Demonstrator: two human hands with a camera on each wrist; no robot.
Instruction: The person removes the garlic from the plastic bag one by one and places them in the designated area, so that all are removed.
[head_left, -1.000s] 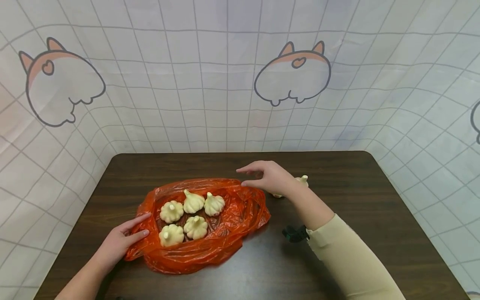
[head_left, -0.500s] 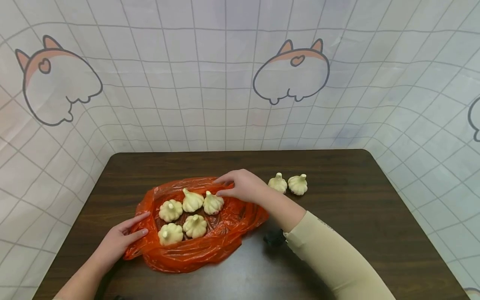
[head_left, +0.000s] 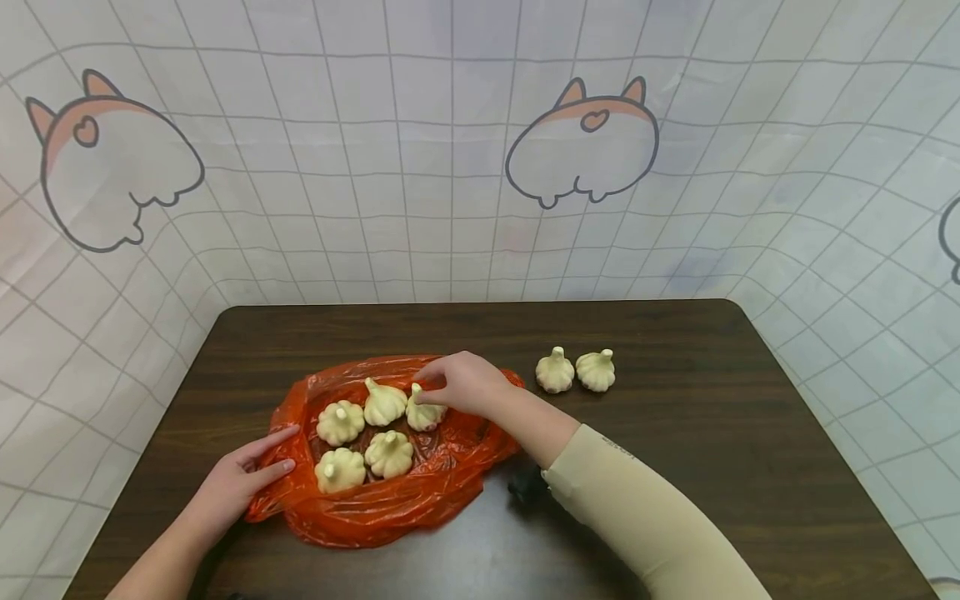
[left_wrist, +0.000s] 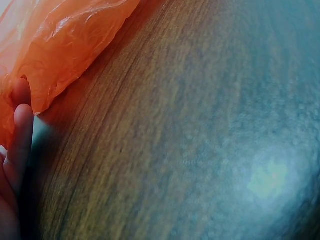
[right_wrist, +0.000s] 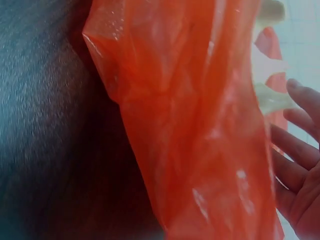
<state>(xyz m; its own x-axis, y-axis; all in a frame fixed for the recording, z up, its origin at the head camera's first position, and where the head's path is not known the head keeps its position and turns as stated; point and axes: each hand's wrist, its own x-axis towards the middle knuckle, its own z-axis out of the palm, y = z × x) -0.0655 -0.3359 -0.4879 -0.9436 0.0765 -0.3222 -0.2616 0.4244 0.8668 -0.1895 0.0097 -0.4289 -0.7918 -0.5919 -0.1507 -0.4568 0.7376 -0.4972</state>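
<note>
A crumpled red plastic bag lies open on the dark wooden table, with several garlic bulbs inside, among them a front bulb. My left hand holds the bag's left edge between thumb and fingers; in the left wrist view, two fingertips lie against the plastic. Over the bag's far right side, my right hand has its thumb and index finger either side of the stem of the rightmost bagged garlic bulb. In the right wrist view, its fingers are spread near the stem; contact is unclear.
Two more garlic bulbs, a left one and a right one, stand on the table right of the bag. The wooden table ends at a white gridded curtain behind and at both sides.
My right hand has moved left and slightly down, from the bag's far right edge to the rightmost bagged bulb, uncovering the two bulbs outside. My left hand stays on the bag.
</note>
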